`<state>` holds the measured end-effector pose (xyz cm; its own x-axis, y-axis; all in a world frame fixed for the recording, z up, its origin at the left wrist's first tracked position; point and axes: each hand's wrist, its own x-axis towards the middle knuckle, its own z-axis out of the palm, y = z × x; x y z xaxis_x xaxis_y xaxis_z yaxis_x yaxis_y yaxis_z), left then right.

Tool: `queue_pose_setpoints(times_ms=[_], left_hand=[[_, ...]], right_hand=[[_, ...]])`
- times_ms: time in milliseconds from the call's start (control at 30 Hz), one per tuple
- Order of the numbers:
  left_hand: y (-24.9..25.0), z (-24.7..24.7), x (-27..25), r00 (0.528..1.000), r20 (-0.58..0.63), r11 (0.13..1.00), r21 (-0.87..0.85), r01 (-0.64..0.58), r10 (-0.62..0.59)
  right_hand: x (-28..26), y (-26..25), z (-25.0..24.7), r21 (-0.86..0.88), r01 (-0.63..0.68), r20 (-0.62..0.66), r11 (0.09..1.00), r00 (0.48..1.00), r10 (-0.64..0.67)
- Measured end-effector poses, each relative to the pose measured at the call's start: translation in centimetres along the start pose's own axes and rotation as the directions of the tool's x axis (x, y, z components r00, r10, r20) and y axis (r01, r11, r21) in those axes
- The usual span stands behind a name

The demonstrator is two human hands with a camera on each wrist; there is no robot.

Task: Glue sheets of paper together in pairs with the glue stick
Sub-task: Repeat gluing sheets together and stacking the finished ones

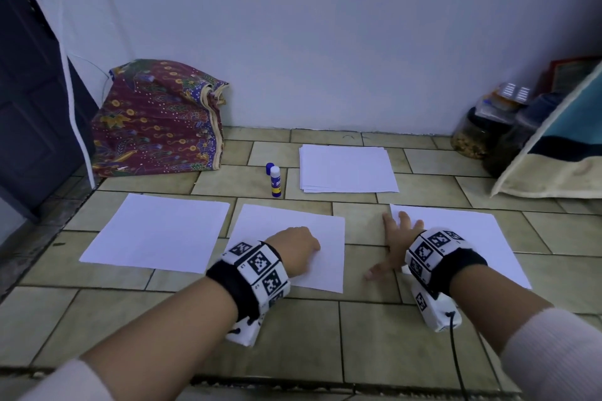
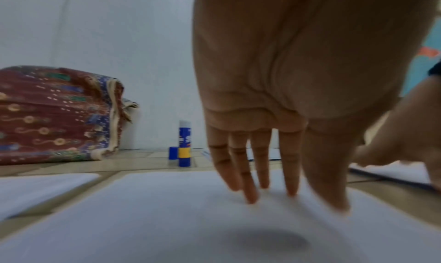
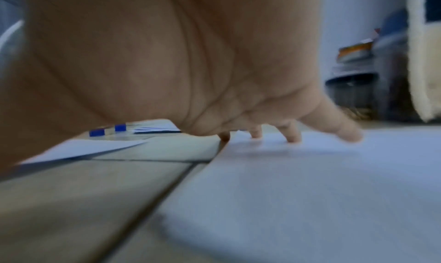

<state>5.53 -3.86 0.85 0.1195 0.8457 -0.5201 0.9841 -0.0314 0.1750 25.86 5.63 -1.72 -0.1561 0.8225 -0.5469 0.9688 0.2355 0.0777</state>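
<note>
the glue stick (image 1: 275, 181) stands upright on the tiled floor (image 1: 374, 335) with its blue cap (image 1: 269, 169) off and set just behind it; we take it as our landmark. just to its right lies the stack of paper (image 1: 347, 169), a few sheets thick. nearer us than the glue stick, three sheets lie in a row: the left sheet (image 1: 156, 231) to its near left, the middle sheet (image 1: 293, 225) almost straight in front of it, the right sheet (image 1: 456, 234) to its near right. whether each is a single sheet or a glued pair we cannot tell.

our left hand (image 1: 298, 242) rests on the middle sheet, fingers straight and relaxed, their tips (image 2: 249, 197) touching the paper and gripping nothing. our right hand (image 1: 395, 242) lies spread and flat, fingers straight, across the left edge of the right sheet and the bare floor beside it; it too holds nothing.

we judge the step in hand to be pressing or straightening the laid-out sheets. the next move probably calls for one hand to reach forward to the glue stick, already uncapped, or to the stack beside it for a fresh sheet.

far right of the glue stick, against the wall, stand jars (image 1: 472, 137); one seems to hold something brownish, too blurred to name. far to its left lies a patterned cloth bundle (image 1: 156, 120).
</note>
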Motion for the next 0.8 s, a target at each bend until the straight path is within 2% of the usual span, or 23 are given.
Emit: queue_pose_setpoints(times_ms=[100, 167, 267, 333, 400, 467, 567, 667, 800], left_hand=[[-1.7, 0.4, -0.2, 0.994, -0.033, 0.991, 0.086, -0.105, 0.109], [-2.4, 0.9, -0.3, 0.989, -0.070, 0.983, 0.139, -0.118, 0.129], [-3.1, 1.1, -0.1, 0.997, -0.066, 0.988, 0.148, -0.036, 0.046], [-3.2, 0.8, 0.0, 1.000, 0.001, 0.994, 0.106, 0.026, -0.026], [-3.5, 0.5, 0.1, 0.995, 0.074, 0.996, 0.067, 0.065, -0.070], [-4.0, 0.6, 0.5, 0.991, 0.110, 0.996, 0.052, 0.076, -0.081], [-4.6, 0.7, 0.6, 0.989, 0.128, 0.997, 0.046, 0.062, -0.068], [-4.9, 0.8, 0.8, 0.991, 0.125, 0.999, 0.006, 0.047, -0.048], [-5.2, 1.2, 1.4, 0.988, 0.144, 0.998, 0.039, 0.056, -0.061]], right_hand=[[0.2, 0.0, -0.7, -0.044, 0.005, -0.070, 0.999, 0.997, -0.008], [0.1, -0.3, -1.3, -0.114, -0.011, -0.096, 0.993, 0.995, 0.000], [-0.9, -1.7, -2.6, -0.194, -0.037, -0.181, 0.980, 0.983, 0.001], [-1.4, -2.9, -3.9, -0.196, -0.018, -0.228, 0.980, 0.973, -0.028], [-1.5, -4.4, -5.6, -0.142, 0.039, -0.251, 0.989, 0.965, -0.074], [-0.8, -6.3, -7.2, -0.005, 0.176, -0.289, 0.984, 0.942, -0.170], [1.0, -9.7, -8.7, 0.260, 0.414, -0.311, 0.872, 0.891, -0.330], [2.8, -12.6, -8.9, 0.438, 0.438, -0.286, 0.785, 0.896, -0.341], [4.1, -15.6, -8.8, 0.462, 0.464, -0.307, 0.756, 0.883, -0.355]])
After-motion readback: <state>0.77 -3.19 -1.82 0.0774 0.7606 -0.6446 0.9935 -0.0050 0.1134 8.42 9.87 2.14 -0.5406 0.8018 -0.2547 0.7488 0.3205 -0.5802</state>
